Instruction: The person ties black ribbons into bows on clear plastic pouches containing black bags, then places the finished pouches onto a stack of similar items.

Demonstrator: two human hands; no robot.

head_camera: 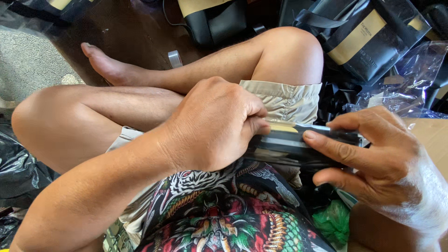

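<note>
Both hands work one flat black pouch (298, 144) w/ a tan band, held over the lap at mid-right. Left hand (212, 126) is closed in a fist on the pouch's left end, thumb and fingers pinching the edge; right hand (378, 154) is clamped on the right end, index finger laid along the top, other fingers curled underneath. Judging by the grip, the pouch is mid-handling, prob. being pressed or sealed along its top edge, not yet set down; can't tell if it's closed. Similar black bags w/ tan labels (359, 37) lie far right, another (214, 18) far centre, so some look done, though that's a guess. Clear plastic wrap (415, 79) is piled at right, a green bag (333, 221) near right beside cardboard (427, 130). A small tape roll (175, 58) sits on the dark floor (126, 32) past the crossed legs. The bent knees and clutter crowd the lap area.
</note>
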